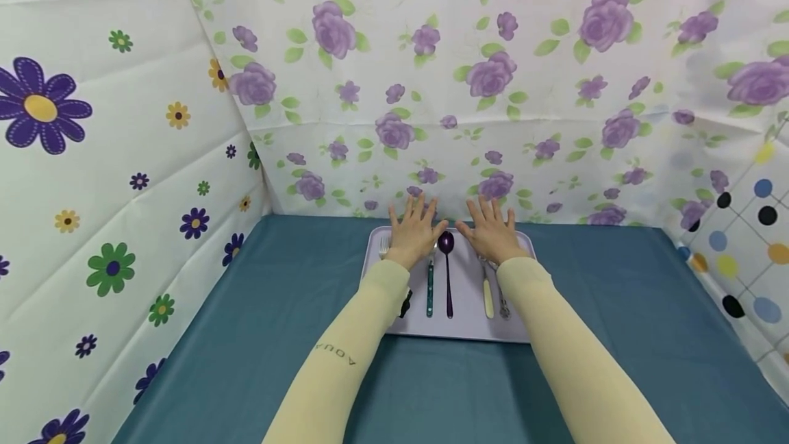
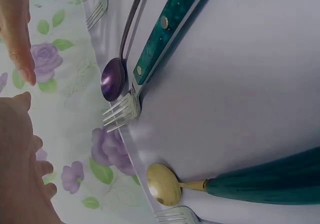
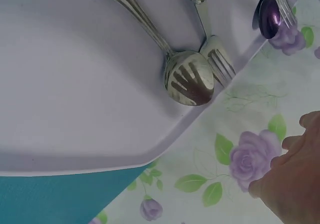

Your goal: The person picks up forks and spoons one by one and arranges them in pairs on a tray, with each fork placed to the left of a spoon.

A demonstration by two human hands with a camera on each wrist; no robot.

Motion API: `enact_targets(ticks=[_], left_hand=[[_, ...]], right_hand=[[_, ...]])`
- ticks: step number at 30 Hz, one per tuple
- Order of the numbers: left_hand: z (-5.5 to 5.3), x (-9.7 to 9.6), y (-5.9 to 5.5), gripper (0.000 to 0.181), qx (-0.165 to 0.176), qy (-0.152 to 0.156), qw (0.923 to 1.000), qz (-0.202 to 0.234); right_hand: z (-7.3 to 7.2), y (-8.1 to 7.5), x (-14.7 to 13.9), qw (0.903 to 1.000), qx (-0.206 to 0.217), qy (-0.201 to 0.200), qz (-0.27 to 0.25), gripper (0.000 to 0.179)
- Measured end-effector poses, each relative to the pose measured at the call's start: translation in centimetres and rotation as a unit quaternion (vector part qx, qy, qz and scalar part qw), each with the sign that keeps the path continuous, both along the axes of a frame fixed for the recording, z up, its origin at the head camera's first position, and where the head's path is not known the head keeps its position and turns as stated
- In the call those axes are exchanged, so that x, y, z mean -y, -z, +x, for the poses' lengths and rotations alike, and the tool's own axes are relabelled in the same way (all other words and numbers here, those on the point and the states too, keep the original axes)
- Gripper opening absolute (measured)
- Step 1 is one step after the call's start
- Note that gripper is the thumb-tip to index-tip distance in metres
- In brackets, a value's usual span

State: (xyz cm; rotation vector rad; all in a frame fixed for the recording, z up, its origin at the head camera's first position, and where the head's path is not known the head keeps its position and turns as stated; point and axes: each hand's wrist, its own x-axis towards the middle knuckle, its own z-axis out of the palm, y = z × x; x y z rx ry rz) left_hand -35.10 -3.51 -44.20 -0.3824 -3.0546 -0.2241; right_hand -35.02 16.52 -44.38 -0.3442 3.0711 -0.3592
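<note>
A pale lilac tray (image 1: 465, 326) holds several forks and spoons side by side. Above its left part my left hand (image 1: 416, 233) is spread flat, fingers straight and holding nothing. My right hand (image 1: 495, 235) is spread likewise over the right part. Between the hands lie a purple spoon (image 1: 446, 243) and a fork with a green handle (image 1: 430, 290). Under the left hand and sleeve are a gold spoon with a dark green handle (image 2: 255, 181) and another fork (image 1: 384, 246). Near the right sleeve lie a cream-handled fork (image 1: 488, 299) and a silver spoon with an ornate handle (image 3: 187, 78).
The tray sits at the back of a table with a blue-green cloth (image 1: 296, 293). Right behind it hangs a rose-patterned sheet (image 1: 394, 74). Flowered fabric (image 1: 111, 190) closes off the left side, and a dotted sheet (image 1: 746, 252) the right.
</note>
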Motion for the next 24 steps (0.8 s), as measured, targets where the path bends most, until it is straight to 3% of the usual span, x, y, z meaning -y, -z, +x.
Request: enact_targets(ticks=[9, 18, 24], left_hand=[[0.16, 0.06, 0.15, 0.075, -0.006, -0.022, 0.9997, -0.003], [0.83, 0.17, -0.16, 0.073, -0.032, -0.013, 0.9993, 0.016], [0.60, 0.26, 0.07, 0.074, -0.023, -0.017, 0.9994, 0.018]], right_hand=[[0.53, -0.39, 0.36, 1.0000, 0.000, 0.007, -0.007, 0.082], [0.68, -0.69, 0.43, 0.9999, -0.008, 0.009, 0.003, 0.077], [0.17, -0.10, 0.07, 0.9999, -0.008, 0.009, -0.001, 0.079]])
